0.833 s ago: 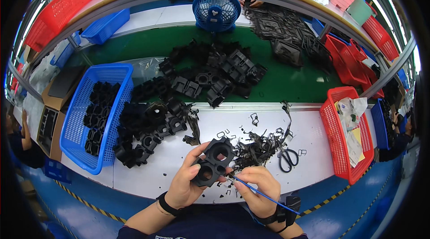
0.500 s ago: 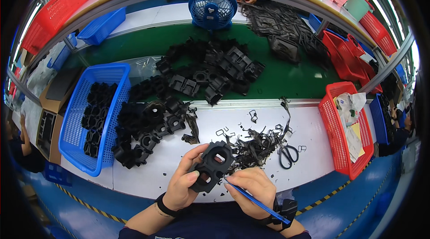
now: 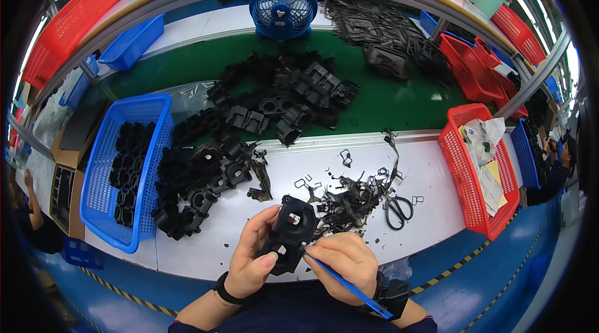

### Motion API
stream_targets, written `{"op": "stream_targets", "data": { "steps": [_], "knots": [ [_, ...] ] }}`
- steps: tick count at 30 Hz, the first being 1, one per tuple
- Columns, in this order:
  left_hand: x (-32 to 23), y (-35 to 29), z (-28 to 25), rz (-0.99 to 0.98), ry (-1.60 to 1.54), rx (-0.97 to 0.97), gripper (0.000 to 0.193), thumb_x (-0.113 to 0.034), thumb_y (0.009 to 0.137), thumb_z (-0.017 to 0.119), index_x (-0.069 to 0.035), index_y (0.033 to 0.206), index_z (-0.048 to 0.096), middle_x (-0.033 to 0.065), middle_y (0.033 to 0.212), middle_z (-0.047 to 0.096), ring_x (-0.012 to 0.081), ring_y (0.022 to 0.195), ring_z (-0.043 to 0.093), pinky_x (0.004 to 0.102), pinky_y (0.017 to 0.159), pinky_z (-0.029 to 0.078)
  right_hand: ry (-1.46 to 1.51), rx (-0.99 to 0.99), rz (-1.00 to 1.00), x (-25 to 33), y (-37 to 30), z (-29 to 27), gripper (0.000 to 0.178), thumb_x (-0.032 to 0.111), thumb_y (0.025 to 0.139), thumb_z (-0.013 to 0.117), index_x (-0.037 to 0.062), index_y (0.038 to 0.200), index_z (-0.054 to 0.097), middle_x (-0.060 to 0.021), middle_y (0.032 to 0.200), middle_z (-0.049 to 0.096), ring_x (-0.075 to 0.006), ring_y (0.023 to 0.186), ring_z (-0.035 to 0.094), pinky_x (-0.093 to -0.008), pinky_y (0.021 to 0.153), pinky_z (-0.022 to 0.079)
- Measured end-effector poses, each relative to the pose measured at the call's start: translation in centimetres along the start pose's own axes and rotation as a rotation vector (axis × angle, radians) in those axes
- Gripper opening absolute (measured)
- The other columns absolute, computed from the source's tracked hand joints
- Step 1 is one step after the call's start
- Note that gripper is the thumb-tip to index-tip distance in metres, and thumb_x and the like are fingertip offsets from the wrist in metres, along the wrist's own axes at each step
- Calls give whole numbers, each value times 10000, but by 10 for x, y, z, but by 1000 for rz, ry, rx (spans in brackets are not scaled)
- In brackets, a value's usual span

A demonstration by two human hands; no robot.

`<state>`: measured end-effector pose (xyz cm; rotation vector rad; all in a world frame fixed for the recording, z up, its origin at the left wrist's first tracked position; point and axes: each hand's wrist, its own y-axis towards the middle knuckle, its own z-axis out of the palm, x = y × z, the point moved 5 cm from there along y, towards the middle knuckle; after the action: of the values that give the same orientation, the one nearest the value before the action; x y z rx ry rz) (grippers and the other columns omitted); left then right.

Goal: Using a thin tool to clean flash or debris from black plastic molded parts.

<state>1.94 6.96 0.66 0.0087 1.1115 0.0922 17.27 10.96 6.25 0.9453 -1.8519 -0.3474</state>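
L hand (image 3: 247,269): some fingertips hidden behind blk part (image 3: 294,237); blue tool's (image 3: 344,282) tip too sm. to tell.

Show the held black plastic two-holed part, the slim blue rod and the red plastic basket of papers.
Held black plastic two-holed part (image 3: 296,240): head view, bridge between holes.
Slim blue rod (image 3: 351,287): head view, shaft's middle.
Red plastic basket of papers (image 3: 458,167): head view, left wall.
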Motion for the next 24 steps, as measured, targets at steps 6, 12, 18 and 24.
{"op": "stream_targets", "data": {
  "steps": [6,12,18,24],
  "knots": [
    [4,2,5,-4,-104,-51,763,-303,804,605,-73,1440,251,185,1304,453,250,1173,515,387,993,440,-67,-4,-64,0,-2,1,295,-17,656,777,14,933,679,-100,882,638,-253,728,631,-323,624,524],
    [6,5,9,-26,-259,-127,749,-307,821,597,-113,1449,238,175,1319,443,261,1192,493,411,1032,396,-199,-45,-185,-5,-5,13,277,1,701,736,-1,970,672,-124,957,653,-268,824,661,-330,665,543],
    [8,12,13,-16,-375,-205,614,-300,913,511,-139,1444,247,112,1341,446,247,1218,462,411,1076,330,-309,-70,-329,-18,0,27,253,3,747,674,-52,991,636,-182,1029,646,-286,896,667,-321,681,550],
    [20,18,-1,-107,-729,-183,490,-249,966,440,-136,1417,288,98,1316,467,211,1159,491,401,1022,373,-278,-139,-387,-31,9,27,282,-41,735,641,-81,1013,613,-204,1002,643,-323,877,660,-351,714,551]
  ]
}}
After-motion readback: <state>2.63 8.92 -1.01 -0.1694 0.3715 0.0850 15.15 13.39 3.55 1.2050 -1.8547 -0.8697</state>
